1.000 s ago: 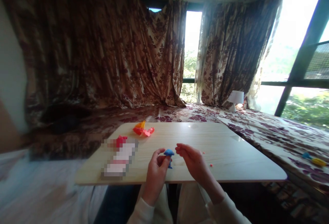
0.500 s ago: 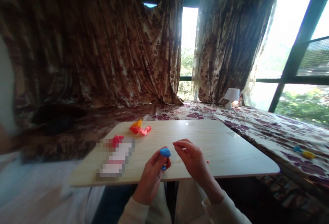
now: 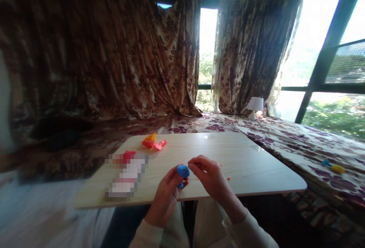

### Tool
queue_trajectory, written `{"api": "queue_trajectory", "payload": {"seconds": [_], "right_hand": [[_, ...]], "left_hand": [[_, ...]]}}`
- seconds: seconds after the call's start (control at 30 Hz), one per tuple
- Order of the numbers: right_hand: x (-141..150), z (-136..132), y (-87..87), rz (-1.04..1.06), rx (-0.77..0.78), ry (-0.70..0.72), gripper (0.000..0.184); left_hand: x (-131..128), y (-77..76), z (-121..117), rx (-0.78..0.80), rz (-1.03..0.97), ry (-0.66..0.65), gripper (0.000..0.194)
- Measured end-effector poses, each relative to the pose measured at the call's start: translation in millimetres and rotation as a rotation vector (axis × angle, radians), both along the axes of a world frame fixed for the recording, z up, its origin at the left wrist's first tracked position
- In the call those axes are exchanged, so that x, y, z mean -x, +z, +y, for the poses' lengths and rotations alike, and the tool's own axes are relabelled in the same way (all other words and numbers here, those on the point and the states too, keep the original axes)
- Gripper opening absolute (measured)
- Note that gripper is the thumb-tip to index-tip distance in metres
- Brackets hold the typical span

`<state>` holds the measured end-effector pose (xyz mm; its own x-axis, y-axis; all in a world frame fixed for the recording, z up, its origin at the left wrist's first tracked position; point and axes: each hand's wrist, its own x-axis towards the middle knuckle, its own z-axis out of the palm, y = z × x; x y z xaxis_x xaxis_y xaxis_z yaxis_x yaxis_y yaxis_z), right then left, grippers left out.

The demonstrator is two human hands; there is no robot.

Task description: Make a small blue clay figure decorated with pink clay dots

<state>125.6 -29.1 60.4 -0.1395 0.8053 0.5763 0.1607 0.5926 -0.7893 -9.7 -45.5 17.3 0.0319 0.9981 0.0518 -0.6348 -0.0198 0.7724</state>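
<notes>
Brought in since the earlier frame: right hand (image 3: pixel 209 174), fingertips gathered rather than held out straight, now just beside the blue, dome-capped figure of clay-like material (image 3: pixel 183 171). Also tipped since then: that blue figure, showing more of the cap's top.

Noted nearest: cream-coloured cloth sleeves (image 3: pixel 148 236). Found above the near edge of the pale, wood-grained, round-cornered table (image 3: pixel 256 177): left hand (image 3: pixel 167 193), pinching the blue figure between thumb and fingers, lower part largely covered. On the right hand: thumb and forefinger bent together at the tips, right of the cap; cannot tell whether anything is pinched there or whether touching the cap.

Judged done: rounded cap formed above a lower part. Judged still under way: handling of the blue figure, held up and not set down. Not attached to it: two tiny coral-red crumbs (image 3: pixel 229 178), lying on the table to the right. Not possible to tell: finish on the cap's hidden side.

Recorded at left: pixel-masked pale oblong object (image 3: pixel 127 179), with a crumpled deep-pink lump (image 3: pixel 129 157) at its far end. Recorded at the far left edge: crumpled coral-red piece (image 3: pixel 159 145), beside a crumpled orange-yellow piece (image 3: pixel 151 137). Seen farthest: white-shaded table lamp (image 3: pixel 255 104), right of centre.
</notes>
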Motion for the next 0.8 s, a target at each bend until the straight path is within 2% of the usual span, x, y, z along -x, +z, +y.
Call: {"api": "queue_trajectory", "payload": {"seconds": [0.17,0.5,0.8], "right_hand": [[0.2,-2.2,3.4,-0.050,-0.084,-0.019,0.009],[0.1,0.0,-5.1,-0.115,-0.164,-0.027,0.014],[1.8,-12.8,-6.2,-0.366,-0.344,-0.138,0.036]], "left_hand": [[-0.8,1.6,-0.4,0.005,0.006,-0.007,0.033],[-2.5,5.6,-1.9,0.002,-0.005,0.013,0.031],[-3.5,4.2,0.2,-0.020,-0.027,0.029,0.029]]}}
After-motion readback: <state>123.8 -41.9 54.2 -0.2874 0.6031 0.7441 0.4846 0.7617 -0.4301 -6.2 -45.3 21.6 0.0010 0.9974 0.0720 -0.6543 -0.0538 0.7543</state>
